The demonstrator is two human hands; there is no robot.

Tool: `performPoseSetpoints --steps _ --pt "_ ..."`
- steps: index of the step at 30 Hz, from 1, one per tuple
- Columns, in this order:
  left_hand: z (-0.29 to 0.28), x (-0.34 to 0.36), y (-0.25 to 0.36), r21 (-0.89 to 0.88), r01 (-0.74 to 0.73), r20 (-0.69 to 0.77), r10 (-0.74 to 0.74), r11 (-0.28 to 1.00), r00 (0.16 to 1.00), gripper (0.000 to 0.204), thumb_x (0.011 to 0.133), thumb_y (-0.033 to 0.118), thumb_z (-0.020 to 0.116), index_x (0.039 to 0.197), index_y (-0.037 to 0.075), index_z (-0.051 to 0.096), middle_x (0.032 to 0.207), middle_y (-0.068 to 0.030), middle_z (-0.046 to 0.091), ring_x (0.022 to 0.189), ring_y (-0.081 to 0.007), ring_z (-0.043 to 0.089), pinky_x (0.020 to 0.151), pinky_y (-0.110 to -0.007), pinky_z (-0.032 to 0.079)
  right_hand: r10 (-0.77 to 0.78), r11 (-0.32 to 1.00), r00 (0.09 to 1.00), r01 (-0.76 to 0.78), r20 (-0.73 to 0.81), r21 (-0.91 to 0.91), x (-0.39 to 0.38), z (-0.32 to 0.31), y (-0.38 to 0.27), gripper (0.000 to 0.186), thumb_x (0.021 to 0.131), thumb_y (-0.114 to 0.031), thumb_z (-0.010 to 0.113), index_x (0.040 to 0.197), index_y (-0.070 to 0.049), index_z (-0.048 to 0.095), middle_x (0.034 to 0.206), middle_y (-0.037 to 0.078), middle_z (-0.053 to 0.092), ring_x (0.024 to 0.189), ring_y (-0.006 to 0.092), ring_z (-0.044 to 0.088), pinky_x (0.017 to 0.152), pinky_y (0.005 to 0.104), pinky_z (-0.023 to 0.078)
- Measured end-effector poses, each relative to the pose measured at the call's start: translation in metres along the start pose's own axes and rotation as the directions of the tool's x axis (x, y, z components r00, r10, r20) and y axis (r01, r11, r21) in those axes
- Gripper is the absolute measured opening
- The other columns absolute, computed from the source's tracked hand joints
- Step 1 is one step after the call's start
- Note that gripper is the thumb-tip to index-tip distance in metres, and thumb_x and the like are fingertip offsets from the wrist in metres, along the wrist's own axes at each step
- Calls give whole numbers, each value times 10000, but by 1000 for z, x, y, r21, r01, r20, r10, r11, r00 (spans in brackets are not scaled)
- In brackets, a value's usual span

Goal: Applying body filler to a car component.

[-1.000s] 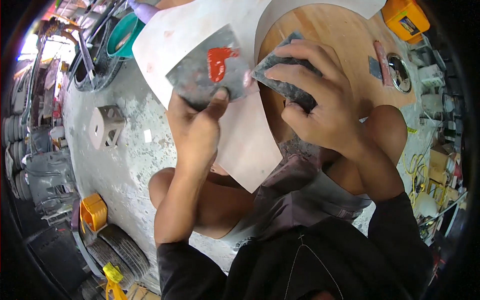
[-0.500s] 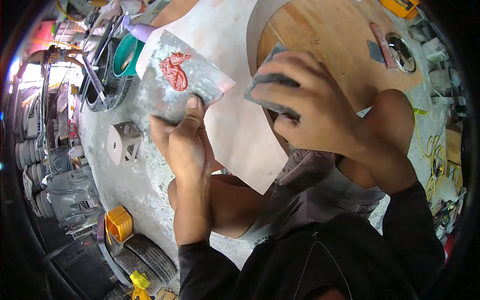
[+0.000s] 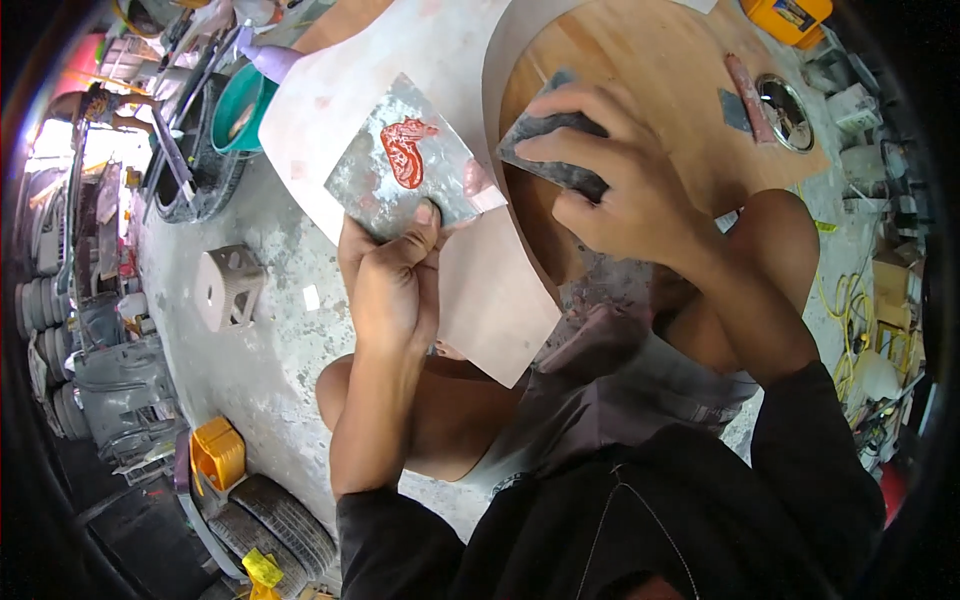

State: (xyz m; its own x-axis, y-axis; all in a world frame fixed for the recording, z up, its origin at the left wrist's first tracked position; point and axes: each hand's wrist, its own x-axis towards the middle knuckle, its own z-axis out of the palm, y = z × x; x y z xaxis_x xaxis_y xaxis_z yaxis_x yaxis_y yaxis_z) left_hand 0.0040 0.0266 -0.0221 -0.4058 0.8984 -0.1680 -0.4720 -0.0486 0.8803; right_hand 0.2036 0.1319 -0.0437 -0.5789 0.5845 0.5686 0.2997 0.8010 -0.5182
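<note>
My left hand [image 3: 395,270] grips a square metal plate [image 3: 365,165] by its near corner, thumb on top. A dab of glossy red paste [image 3: 405,158] lies on the plate, and a pinkish smear marks its right edge. My right hand [image 3: 620,175] is closed round a dark grey flat pad [image 3: 540,125], held tilted in the air just right of the plate; its exact kind does not show. Beneath both hands stretches a large pale curved panel [image 3: 495,320] with a sanded-looking, blotchy surface, close to my legs.
Right of the panel lies a wooden board [image 3: 640,50] carrying a red stick-like tool [image 3: 748,98] and a round metal-rimmed tin [image 3: 785,113]. A teal bucket [image 3: 243,105], purple spray bottle [image 3: 268,58], white stool [image 3: 230,288], yellow container [image 3: 217,452] and tyres [image 3: 285,520] stand to the left.
The plate in my left hand has shifted right and turned a little. The red paste on it looks flatter and more spread out. My right hand stays near, its pad tilted differently.
</note>
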Motion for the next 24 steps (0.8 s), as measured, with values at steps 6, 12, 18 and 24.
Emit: performPoseSetpoints --steps 6,12,18,24 --pt "9 -11 -5 289 46 -42 -35 956 998 415 867 -143 491 1272 -63 454 1172 -175 616 1023 -260 648 914 -412 556 -188 954 971 216 145 -208 -2 -24 -32 428 561 -47 667 974 -136 740 1141 31 643 1057 273 567 906 439 466" --pt "4 -8 -7 226 61 -10 -60 972 998 379 892 -118 505 1263 -55 462 1173 -164 614 1023 -245 646 909 -413 565 -187 943 975 213 119 -257 1 -20 -34 394 560 -41 671 937 -124 749 1112 3 653 1042 270 552 889 399 461" --pt "6 -8 -6 -35 94 -5 -94 995 996 345 912 -86 522 1252 -57 466 1177 -180 621 1046 -274 649 949 -447 563 -167 983 984 172 62 -72 2 -21 -26 431 618 0 651 1040 -61 710 1165 99 613 1067 265 554 935 359 462" --pt "8 -5 -8 -155 125 20 -123 980 992 343 927 -76 514 1265 -50 465 1206 -176 615 1084 -304 635 966 -450 549 77 813 993 -8 -94 583 -8 18 -38 409 675 -61 630 1079 -71 691 1170 169 566 1078 288 575 960 375 449"
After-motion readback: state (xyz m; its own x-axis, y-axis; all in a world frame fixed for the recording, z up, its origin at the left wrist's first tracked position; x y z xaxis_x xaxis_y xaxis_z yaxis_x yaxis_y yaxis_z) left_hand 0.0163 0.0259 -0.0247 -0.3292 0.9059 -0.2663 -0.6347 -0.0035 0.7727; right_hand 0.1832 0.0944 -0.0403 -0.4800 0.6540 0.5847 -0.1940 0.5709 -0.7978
